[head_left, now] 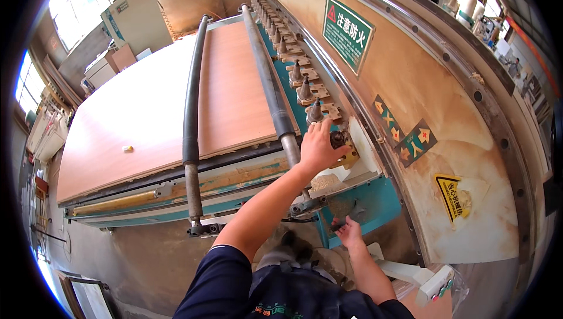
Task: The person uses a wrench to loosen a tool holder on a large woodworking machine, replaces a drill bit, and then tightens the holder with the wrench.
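Two dark rollers (190, 102) run lengthwise over the board (229, 78), obstructing low sideways passage. Left of them, the near surface is open save one small object (127, 149). The left hand (318, 147) occupies a narrow lane, tool holders (304, 91) ahead, upright machine panel (399, 96) rightward.

Machine bed: a broad bed with teal trim (234, 179) carried one panel.
Panel: a large, flat, pinkish-brown wooden sheet (152, 125) lay on it.
On the panel: a small, pale-yellow piece (127, 149) rested toward the front.
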Demonstrator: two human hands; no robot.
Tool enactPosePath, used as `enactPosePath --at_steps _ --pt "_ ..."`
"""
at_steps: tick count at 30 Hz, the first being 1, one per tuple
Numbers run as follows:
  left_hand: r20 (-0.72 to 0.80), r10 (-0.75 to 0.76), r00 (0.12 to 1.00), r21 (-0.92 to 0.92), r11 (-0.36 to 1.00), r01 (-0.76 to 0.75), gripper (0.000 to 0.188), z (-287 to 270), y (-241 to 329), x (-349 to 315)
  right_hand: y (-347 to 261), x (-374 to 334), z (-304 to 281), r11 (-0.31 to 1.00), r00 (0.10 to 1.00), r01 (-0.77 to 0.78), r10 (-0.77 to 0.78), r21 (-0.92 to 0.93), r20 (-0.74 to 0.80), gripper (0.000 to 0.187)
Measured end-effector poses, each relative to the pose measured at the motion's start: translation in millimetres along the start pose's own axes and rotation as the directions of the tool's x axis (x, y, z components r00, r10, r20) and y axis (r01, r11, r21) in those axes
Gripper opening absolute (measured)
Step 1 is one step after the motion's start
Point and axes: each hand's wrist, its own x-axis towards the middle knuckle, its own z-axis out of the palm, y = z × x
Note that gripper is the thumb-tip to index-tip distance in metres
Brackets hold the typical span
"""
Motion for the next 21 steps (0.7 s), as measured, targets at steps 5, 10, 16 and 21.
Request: enactPosePath --at_steps 5,10,16,21 --pt "0.251 -0.045 0.967 -0.131 0.988 0.080 0.081 -17 -13 6 -13 -39 49 0.807 0.943 0.253 -0.328 -0.534 -0.049 0.044" --pt "0.010 -0.017 1.000 -0.092 0.996 0.018 0.079 -35 -39 -35 -49 -110 214 -0.005 0.522 0.762 -0.589 -0.648 0.617 0.029" --pt "0.163 0.052 0.985 -0.056 0.998 -0.044 0.062 -93 -111 -105 -103 -136 364 -0.753 0.324 0.417 -0.401 -0.510 0.857 0.039" --pt "0.220 0.054 0.974 0.104 0.992 -0.078 0.055 -164 -212 -185 -87 -103 419 -0.954 0.879 -0.185 -0.267 -0.234 0.394 0.061"
